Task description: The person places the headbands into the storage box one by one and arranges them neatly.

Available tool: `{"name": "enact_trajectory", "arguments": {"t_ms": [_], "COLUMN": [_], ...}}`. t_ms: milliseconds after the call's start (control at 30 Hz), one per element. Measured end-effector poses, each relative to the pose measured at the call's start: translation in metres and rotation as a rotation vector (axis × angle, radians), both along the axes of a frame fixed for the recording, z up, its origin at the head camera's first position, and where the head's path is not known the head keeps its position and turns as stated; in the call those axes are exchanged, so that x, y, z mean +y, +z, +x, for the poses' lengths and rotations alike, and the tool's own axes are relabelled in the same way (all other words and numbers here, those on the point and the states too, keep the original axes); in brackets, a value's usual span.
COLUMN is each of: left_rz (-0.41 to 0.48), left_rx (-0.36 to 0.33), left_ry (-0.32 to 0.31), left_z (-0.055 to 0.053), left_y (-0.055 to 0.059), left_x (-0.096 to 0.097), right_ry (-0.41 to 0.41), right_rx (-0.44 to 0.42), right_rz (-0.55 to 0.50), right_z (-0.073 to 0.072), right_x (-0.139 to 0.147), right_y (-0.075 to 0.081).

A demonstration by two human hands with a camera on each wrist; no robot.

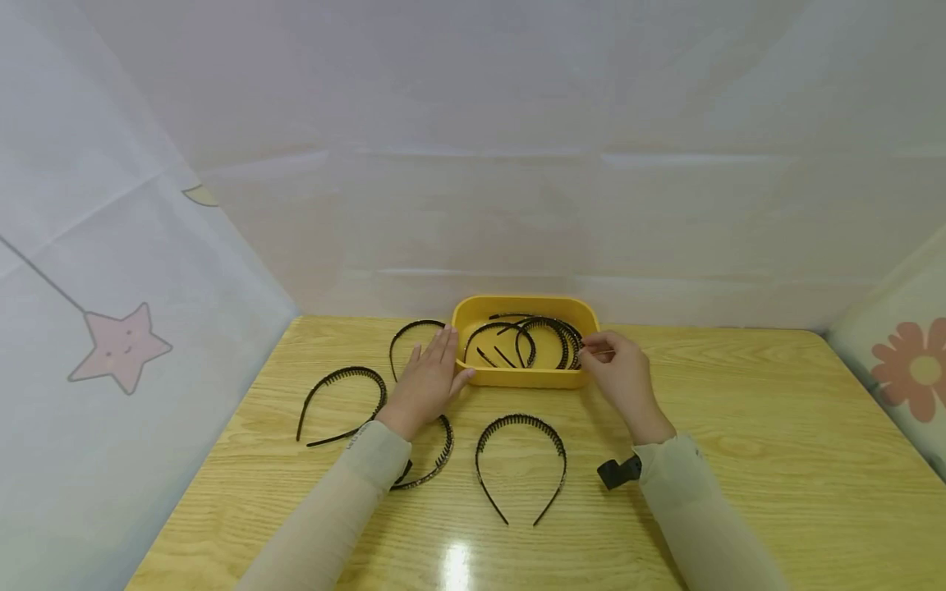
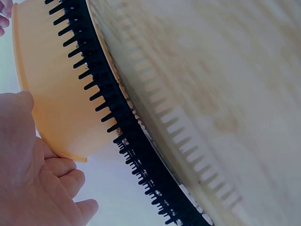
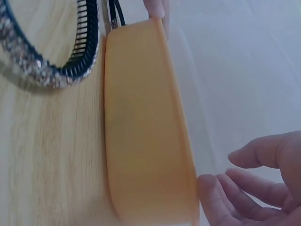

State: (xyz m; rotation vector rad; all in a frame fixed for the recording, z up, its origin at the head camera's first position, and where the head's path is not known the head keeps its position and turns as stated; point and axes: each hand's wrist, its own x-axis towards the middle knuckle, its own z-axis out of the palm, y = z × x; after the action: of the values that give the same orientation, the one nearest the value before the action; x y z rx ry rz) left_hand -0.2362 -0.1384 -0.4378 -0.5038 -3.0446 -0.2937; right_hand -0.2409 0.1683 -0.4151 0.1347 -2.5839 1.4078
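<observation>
A light wood-grain table [image 1: 739,435], its near edge lit by a patch of glare, stands against a pale, creased fabric backdrop [image 1: 473,222] printed with a pink smiling star [image 1: 121,349] on the left and a coral flower [image 1: 912,369] on the right. At the table's far side, a yellow tray [image 1: 528,378] holds several black toothed headbands [image 1: 569,338] between a person's two hands. The left hand [image 1: 429,382] lies along the tray's left end, fingers extended and touching it; the right hand [image 1: 622,373] is at the right rim, thumb parted from loosely bent fingers, gripping nothing. Four more headbands lie on the wood: one beside the tray, one farther left, one partly beneath the left wrist, and a glittering headband [image 1: 521,420] in front, ends toward the viewer.
</observation>
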Motion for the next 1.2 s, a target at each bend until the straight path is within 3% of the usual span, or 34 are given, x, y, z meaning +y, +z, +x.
{"name": "enact_trajectory", "arguments": {"t_ms": [367, 700, 1200], "left_rz": [0.011, -0.004, 0.005], "left_rx": [0.001, -0.011, 0.005], "left_ry": [0.003, 0.006, -0.001], "left_z": [0.001, 0.001, 0.0], "left_y": [0.001, 0.001, 0.001], "left_x": [0.0, 0.001, 0.0], "right_ry": [0.206, 0.37, 0.455], "right_rx": [-0.108, -0.201, -0.303], "right_rz": [0.11, 0.182, 0.205], "right_z": [0.021, 0.024, 0.025], "right_x": [-0.011, -0.014, -0.02], "right_y": [0.011, -0.007, -0.023]}}
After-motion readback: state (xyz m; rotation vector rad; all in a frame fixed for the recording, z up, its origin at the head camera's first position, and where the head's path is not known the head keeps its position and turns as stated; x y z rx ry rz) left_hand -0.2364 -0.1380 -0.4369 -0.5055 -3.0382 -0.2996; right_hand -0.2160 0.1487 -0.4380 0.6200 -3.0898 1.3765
